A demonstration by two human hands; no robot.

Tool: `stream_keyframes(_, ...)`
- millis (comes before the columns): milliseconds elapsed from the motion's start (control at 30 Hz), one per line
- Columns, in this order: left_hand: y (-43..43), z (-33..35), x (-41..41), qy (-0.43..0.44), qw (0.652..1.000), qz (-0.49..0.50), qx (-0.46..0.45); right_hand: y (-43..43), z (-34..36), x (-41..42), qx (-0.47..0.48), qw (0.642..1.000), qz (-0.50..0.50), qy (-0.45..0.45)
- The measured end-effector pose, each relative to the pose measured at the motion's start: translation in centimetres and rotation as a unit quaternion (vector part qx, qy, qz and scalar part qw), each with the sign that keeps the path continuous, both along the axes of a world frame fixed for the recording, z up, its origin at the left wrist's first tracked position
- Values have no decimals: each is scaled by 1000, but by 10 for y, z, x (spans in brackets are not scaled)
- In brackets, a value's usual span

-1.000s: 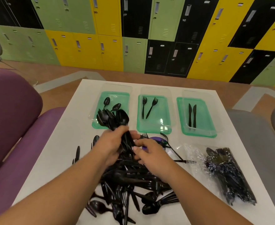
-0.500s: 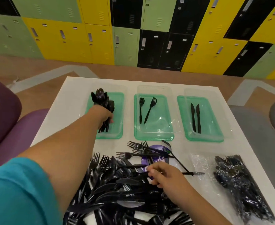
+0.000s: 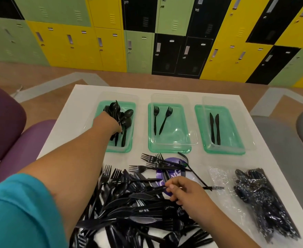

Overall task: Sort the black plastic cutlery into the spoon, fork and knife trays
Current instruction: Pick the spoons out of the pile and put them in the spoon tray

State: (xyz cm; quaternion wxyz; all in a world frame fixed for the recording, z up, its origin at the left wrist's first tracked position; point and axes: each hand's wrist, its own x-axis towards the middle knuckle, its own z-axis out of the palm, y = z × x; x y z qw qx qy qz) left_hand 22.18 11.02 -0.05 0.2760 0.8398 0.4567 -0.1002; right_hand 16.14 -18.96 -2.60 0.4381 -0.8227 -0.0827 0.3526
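Over the spoon tray (image 3: 119, 149), the left hand (image 3: 107, 123) keeps its grip curled round a bundle of spoons (image 3: 122, 113), bowls pointing away and handles reaching down toward the tray's near end. A second ago this bundle was held above the loose pile (image 3: 129, 210) with both hands on it. Half a second ago the left arm had carried it out over the tray, and now it sits lower, with the handle tips at or just above the tray floor; whether they touch I cannot tell. The fingers have not let go, so the drop is not yet made.

Nearer the body, the right hand (image 3: 186, 193) has come off the bundle and rests on the pile, fingers loosely bent and nothing plainly held.

Beyond, the fork tray (image 3: 168, 150) holds only two forks (image 3: 162, 120) and the knife tray (image 3: 224, 151) two knives (image 3: 215, 128). A clear bag of cutlery (image 3: 261, 201) lies unopened at the right of the counter (image 3: 70, 129).

By my judgement the spoons are nearly dealt with, while most of the forks and knives are still to sort.
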Motion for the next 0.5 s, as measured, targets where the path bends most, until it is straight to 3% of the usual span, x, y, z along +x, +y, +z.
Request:
stream_keyframes(200,-8,16,-19,39,995,-60,67,-23,4,6,-33,997,-33,-55)
stream_keyframes(367,-26,29,-50,-154,984,-43,84,-43,7,9,-123,980,11,-158)
stream_keyframes(500,-73,41,-97,-268,958,-95,-40,-57,10,-1,-176,961,88,-193)
